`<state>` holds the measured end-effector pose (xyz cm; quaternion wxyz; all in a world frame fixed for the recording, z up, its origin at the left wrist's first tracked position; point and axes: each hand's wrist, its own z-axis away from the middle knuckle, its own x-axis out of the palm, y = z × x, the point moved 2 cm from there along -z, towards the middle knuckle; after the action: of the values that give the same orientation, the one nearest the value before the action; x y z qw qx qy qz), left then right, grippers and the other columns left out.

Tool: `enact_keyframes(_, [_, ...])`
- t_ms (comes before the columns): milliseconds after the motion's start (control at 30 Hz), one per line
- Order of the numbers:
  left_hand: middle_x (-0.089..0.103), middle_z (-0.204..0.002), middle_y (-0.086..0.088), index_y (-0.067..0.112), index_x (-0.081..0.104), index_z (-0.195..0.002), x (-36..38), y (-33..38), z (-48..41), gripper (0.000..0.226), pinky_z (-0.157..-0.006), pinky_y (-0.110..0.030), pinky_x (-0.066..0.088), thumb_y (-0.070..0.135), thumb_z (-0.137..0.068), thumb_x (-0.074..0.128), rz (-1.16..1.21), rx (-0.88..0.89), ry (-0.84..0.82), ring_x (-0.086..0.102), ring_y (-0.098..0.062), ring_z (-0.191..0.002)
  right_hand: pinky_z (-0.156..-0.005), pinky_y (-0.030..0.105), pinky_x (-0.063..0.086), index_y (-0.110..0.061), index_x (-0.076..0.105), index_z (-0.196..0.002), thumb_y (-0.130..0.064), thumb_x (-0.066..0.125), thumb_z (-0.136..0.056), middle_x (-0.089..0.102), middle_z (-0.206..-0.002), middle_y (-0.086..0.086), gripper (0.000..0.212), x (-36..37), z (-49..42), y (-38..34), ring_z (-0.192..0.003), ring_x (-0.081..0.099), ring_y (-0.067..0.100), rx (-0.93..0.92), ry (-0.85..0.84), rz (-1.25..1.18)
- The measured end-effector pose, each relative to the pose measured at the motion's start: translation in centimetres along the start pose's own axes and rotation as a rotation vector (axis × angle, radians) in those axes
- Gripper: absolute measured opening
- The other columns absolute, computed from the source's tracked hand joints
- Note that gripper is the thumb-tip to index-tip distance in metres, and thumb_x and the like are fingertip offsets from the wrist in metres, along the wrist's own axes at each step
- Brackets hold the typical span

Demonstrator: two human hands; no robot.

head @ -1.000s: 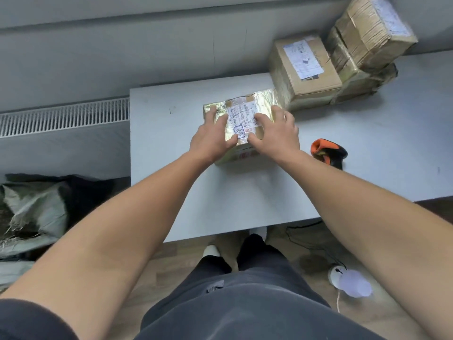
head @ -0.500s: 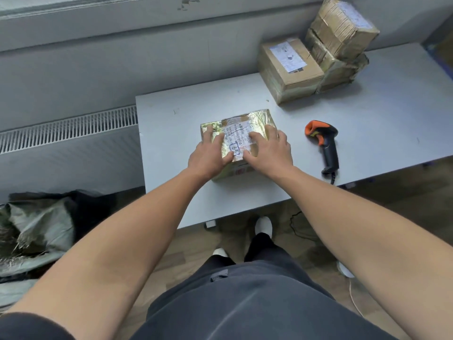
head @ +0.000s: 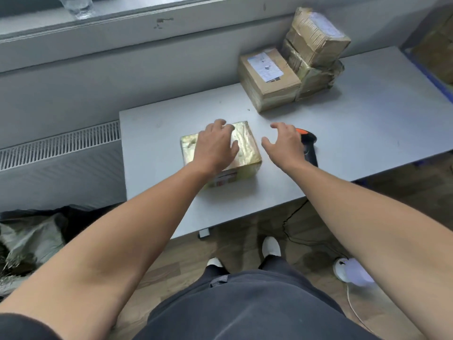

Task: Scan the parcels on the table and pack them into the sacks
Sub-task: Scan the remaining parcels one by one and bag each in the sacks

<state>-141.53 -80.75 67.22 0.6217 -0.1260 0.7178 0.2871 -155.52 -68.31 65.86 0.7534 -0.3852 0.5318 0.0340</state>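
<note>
A tape-wrapped, shiny yellowish parcel [head: 247, 148] lies on the grey table [head: 355, 133] near its left end. My left hand [head: 215, 146] rests flat on top of it, covering its label. My right hand [head: 284, 143] hovers open just to the right of the parcel, fingers spread, above the orange-and-black scanner [head: 309, 148], which lies on the table partly hidden by the hand. At the back of the table stand a brown box with a white label [head: 269, 79] and two taped parcels stacked beside it [head: 316, 52]. A crumpled grey-green sack [head: 27, 244] lies on the floor at the left.
A radiator [head: 61, 146] runs along the wall left of the table. A black cable [head: 291, 227] hangs from the scanner to the wooden floor, where a white device [head: 353, 271] lies. A shelf with a blue edge [head: 431, 69] stands at the right.
My right hand has come off the parcel and moved right, over the scanner. My left hand stays on top of the parcel. The camera has tilted up and back.
</note>
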Motion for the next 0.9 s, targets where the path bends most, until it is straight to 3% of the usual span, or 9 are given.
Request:
enact_keyframes(233, [0.05, -0.137, -0.016, 0.008, 0.053, -0.131, 5.4, 11.8, -3.7, 0.043, -0.098, -0.046, 0.041, 0.03, -0.094, 0.052, 0.037, 0.214, -0.073, 0.044, -0.034, -0.128, -0.105, 0.045, 0.037, -0.013, 0.042, -0.142, -0.034, 0.06, -0.094, 0.043, -0.142, 0.014, 0.056, -4.1, -1.9, 10.2, -0.13, 0.042, 0.037, 0.225, -0.007, -0.043])
enact_keyframes(367, [0.048, -0.139, -0.014, 0.01, 0.048, -0.133, 9.0, 14.4, -4.2, 0.043, -0.098, -0.043, 0.04, 0.032, -0.095, 0.049, 0.016, 0.146, -0.164, 0.043, -0.032, -0.128, -0.105, 0.043, 0.042, -0.01, 0.04, -0.144, -0.043, 0.061, -0.094, 0.046, -0.143, 0.014, 0.064, -4.1, -3.3, 14.6, -0.129, 0.048, 0.033, 0.276, -0.135, -0.087])
enact_keyframes(533, [0.044, -0.143, -0.012, 0.012, 0.045, -0.137, 11.5, 14.7, -5.4, 0.046, -0.103, -0.042, 0.038, 0.035, -0.097, 0.046, -0.008, 0.028, -0.223, 0.039, -0.029, -0.132, -0.078, 0.029, 0.043, -0.009, 0.047, -0.139, -0.047, 0.058, -0.097, 0.059, -0.132, 0.009, 0.058, -3.1, -4.9, 16.0, -0.116, 0.058, 0.027, 0.274, -0.256, -0.137])
enact_keyframes(667, [0.045, -0.143, -0.012, 0.011, 0.046, -0.136, 12.4, 14.7, -6.1, 0.046, -0.103, -0.041, 0.038, 0.034, -0.097, 0.047, 0.013, -0.052, -0.214, 0.04, -0.029, -0.132, -0.082, 0.031, 0.049, -0.01, 0.05, -0.135, -0.044, 0.062, -0.094, 0.062, -0.127, 0.005, 0.054, -2.0, -6.2, 16.3, -0.112, 0.06, 0.026, 0.278, -0.297, -0.207])
enact_keyframes(800, [0.051, -0.135, -0.012, 0.01, 0.051, -0.13, 12.4, 14.8, -6.4, 0.04, -0.096, -0.042, 0.042, 0.031, -0.096, 0.049, 0.051, -0.056, -0.167, 0.046, -0.031, -0.124, -0.087, 0.038, 0.055, -0.013, 0.058, -0.11, -0.035, 0.071, -0.084, 0.065, -0.103, 0.0, 0.037, -1.5, -7.6, 16.3, -0.1, 0.064, 0.022, 0.339, -0.388, -0.343])
enact_keyframes(900, [0.057, -0.125, -0.014, 0.006, 0.057, -0.125, 10.9, 14.5, -7.3, 0.039, -0.086, -0.045, 0.046, 0.027, -0.093, 0.048, 0.106, -0.04, -0.079, 0.054, -0.035, -0.113, -0.074, 0.033, 0.056, -0.013, 0.056, -0.094, -0.023, 0.066, -0.088, 0.061, -0.089, 0.001, 0.015, -1.5, -7.9, 14.9, -0.084, 0.063, 0.018, 0.357, -0.521, -0.428])
